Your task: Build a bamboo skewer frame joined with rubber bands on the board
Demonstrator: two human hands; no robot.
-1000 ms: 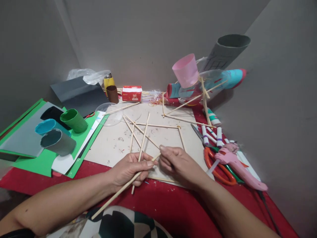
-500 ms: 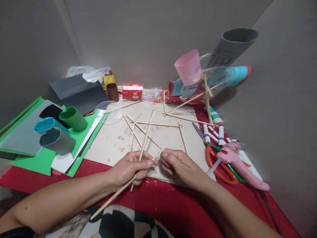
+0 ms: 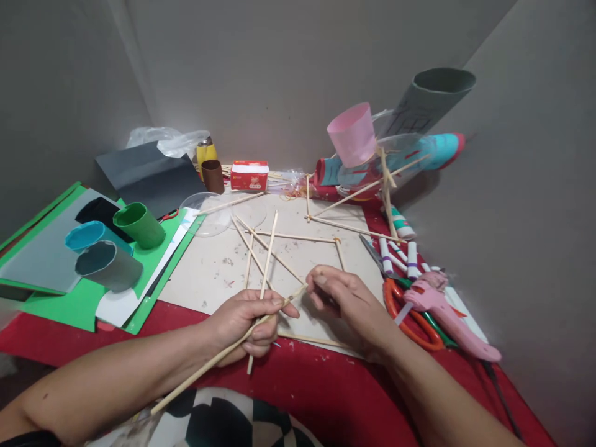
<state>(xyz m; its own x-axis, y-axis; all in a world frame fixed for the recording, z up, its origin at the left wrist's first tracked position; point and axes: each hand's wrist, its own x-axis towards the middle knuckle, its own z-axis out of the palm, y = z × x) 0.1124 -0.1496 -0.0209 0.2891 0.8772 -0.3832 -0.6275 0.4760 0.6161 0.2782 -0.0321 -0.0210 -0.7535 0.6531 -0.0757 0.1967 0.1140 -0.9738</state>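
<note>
My left hand (image 3: 254, 323) is closed around two thin wooden sticks that cross in its grip. The longer wooden stick (image 3: 205, 366) slants from my lap up to the right, with a small dark spot near its upper end. The other wooden stick (image 3: 269, 254) stands steeply through the fingers. Beside the first stick's upper tip is my right hand (image 3: 338, 298), its fingers curled and thumb close to the index finger; what they pinch, if anything, is too small to see. A frame of joined sticks (image 3: 298, 236) lies behind the hands on a pale board (image 3: 218, 273).
Paper tubes, such as a green one (image 3: 139, 226), stand on green sheets at left. Scissors with orange handles (image 3: 388, 310), a pink glue gun (image 3: 459, 316) and markers (image 3: 412, 261) lie at right. Behind are a red box (image 3: 249, 176) and a stick structure with a pink cup (image 3: 351, 133).
My right hand has drawn slightly up and away from the stick's tip, its fingers loosening a little. The sticks in my left hand have shifted slightly down and left.
</note>
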